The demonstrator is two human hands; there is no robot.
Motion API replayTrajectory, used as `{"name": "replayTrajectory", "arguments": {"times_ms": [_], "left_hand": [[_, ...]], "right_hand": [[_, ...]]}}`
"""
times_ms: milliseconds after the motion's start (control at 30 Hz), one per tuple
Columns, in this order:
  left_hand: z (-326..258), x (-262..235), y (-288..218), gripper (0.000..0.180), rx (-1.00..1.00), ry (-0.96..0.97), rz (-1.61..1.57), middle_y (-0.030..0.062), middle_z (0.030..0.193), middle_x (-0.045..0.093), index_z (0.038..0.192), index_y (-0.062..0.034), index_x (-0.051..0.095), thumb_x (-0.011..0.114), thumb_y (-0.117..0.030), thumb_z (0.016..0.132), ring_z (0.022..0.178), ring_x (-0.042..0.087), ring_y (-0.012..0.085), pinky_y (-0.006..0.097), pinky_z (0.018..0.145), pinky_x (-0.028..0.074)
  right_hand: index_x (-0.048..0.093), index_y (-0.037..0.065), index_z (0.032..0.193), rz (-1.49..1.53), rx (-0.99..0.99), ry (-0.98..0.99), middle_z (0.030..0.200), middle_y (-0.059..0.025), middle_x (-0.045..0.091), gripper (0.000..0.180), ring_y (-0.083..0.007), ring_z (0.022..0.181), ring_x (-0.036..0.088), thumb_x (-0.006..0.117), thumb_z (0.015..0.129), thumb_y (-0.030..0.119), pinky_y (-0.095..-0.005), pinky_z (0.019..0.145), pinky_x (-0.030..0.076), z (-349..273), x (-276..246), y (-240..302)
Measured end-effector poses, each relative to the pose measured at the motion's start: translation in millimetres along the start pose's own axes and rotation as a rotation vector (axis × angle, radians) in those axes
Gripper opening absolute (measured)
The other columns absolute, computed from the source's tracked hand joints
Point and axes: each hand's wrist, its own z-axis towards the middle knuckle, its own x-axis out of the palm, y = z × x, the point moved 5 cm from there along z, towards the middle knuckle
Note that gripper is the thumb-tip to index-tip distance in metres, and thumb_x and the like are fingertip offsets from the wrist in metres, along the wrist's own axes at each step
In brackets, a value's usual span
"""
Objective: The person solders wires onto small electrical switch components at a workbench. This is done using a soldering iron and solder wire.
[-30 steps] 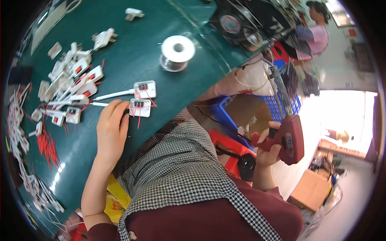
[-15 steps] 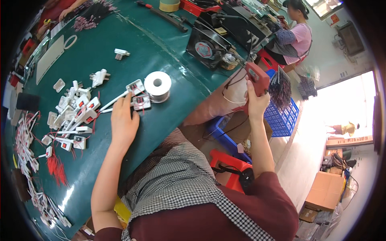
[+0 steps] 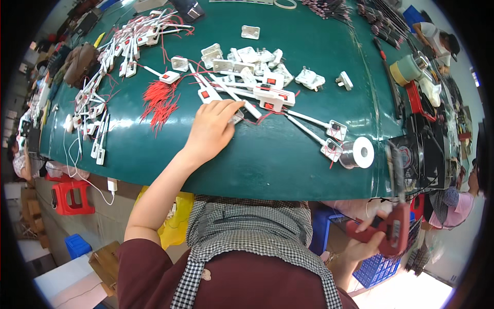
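Soldering gun (image 3: pixel 392 233) upright in right hand (image 3: pixel 363 247), left hand (image 3: pixel 210 129) palm down

Seen from the middle of the view, the person's left hand lies at ten o'clock over the green table (image 3: pixel 247 175), its forearm slanting toward one o'clock from a bent elbow. Its fingers curl at the near edge of a pile of white switch parts (image 3: pixel 271 79), which spreads at twelve o'clock. A small pale piece (image 3: pixel 236 118) shows beside the fingertips; whether they pinch it cannot be told. The right hand, at four o'clock and off the table's near edge, wraps around the soldering gun's red handle, the blurred barrel pointing to twelve. At three o'clock stands a solder spool (image 3: pixel 358 153), just beside two wired housings (image 3: pixel 331 149). Red wires (image 3: pixel 159 103) lie at ten o'clock, farther out than the left hand.
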Motion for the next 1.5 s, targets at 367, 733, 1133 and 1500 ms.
{"name": "replayTrajectory", "arguments": {"times_ms": [367, 733, 1133, 1500], "left_hand": [[46.1, 18.0, -10.4, 0.035, 0.163, 0.055, 0.242, 0.0087, 0.102, 0.056, 0.112, -0.0077, 0.06, 0.061, -0.01, 0.078, 0.103, 0.052, 0.0264, 0.041, 0.095, 0.037], [28.1, 1.7, 24.6, 0.045, 0.011, -0.058, -0.337, 0.0135, 0.115, 0.06, 0.118, -0.0038, 0.059, 0.054, 0.006, 0.074, 0.107, 0.056, 0.0279, 0.038, 0.093, 0.044], [62.7, -26.8, 89.6, 0.023, -0.068, 0.026, 0.131, 0.0071, 0.097, 0.059, 0.092, -0.0072, 0.068, 0.06, 0.004, 0.074, 0.097, 0.052, 0.0283, 0.039, 0.086, 0.041], [84.7, -17.7, 118.7, 0.009, 0.127, 0.312, 0.109, 0.0038, 0.09, 0.061, 0.084, -0.0095, 0.072, 0.067, -0.01, 0.077, 0.095, 0.053, 0.0265, 0.038, 0.084, 0.044]], "right_hand": [[0.045, -0.004, 0.122, 0.02, 0.052, 0.454, 0.105, -0.0183, 0.058, 0.061, -0.0155, 0.057, 0.055, 0.066, 0.086, 0.04, -0.0251, 0.051, 0.046, -17.2, 67.3, -9.1], [0.037, -0.004, 0.131, 0.015, -0.041, 0.49, 0.11, -0.018, 0.057, 0.054, -0.0127, 0.055, 0.049, 0.054, 0.094, 0.032, -0.022, 0.05, 0.039, -14.7, 55.3, -10.8], [0.043, -0.003, 0.124, 0.044, 0.067, 0.537, 0.106, -0.0156, 0.057, 0.051, -0.0154, 0.068, 0.056, 0.066, 0.083, 0.015, -0.0276, 0.068, 0.047, -15.3, 74.4, -14.2], [0.048, 0.012, 0.136, -0.487, -0.821, 0.965, 0.112, -0.0119, 0.057, 0.081, -0.0329, 0.097, 0.057, 0.065, 0.06, -0.008, -0.0406, 0.083, 0.049, -22.1, 282.6, -48.7]]}}
